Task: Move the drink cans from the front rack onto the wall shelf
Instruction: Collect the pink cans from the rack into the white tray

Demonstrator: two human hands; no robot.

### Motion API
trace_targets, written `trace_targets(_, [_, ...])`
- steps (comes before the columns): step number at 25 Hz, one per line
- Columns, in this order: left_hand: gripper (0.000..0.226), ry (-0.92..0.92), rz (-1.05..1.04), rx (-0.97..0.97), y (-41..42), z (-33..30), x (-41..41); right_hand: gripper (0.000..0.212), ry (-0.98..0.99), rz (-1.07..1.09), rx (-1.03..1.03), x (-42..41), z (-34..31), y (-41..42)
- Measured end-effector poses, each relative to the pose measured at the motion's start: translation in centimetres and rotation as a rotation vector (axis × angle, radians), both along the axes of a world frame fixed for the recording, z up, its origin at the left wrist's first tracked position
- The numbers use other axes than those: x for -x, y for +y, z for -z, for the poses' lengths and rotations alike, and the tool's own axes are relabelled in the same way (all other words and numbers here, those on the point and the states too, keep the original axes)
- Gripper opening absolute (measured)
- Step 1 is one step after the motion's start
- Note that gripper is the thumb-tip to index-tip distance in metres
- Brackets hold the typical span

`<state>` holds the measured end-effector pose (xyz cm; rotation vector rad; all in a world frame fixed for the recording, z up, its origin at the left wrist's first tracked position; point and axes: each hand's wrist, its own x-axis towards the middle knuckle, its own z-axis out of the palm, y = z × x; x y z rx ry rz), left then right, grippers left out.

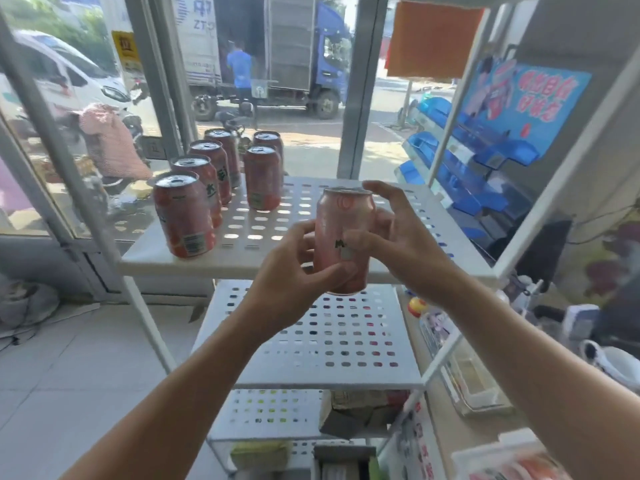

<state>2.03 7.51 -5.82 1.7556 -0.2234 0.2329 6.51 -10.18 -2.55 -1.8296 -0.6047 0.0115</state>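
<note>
While six cans [221,181] stand in two rows at the far left of the perforated rack shelf [408,216], both hands, left hand [294,268] and right hand [394,237], grip one pink can [343,237] upright above its near edge, probably steadying it for carrying.

Sunlit shop interior with pale grey tiled floor [69,358], a large glass window [304,81] framed in grey metal, a blue box truck [277,53] parked outside, and blue plastic display bins [460,168] along the right wall.
</note>
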Motion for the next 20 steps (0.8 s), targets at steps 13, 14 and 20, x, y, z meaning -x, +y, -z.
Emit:
trace_targets(13, [0.063, 0.139, 0.791, -0.122, -23.4, 8.3, 1.7, 0.066, 0.238, 0.812, -0.249, 14.6, 10.9, -20.9])
trace_targets(14, [0.064, 0.153, 0.854, -0.159, -25.1, 9.1, 1.8, 0.066, 0.254, 0.882, -0.247, 15.7, 11.9, -22.3])
trace_targets(20, [0.054, -0.059, 0.796, -0.472, -31.5, 12.6, 2.5, 0.041, 0.5, 1.329, -0.183, 20.2, 20.0, -29.8])
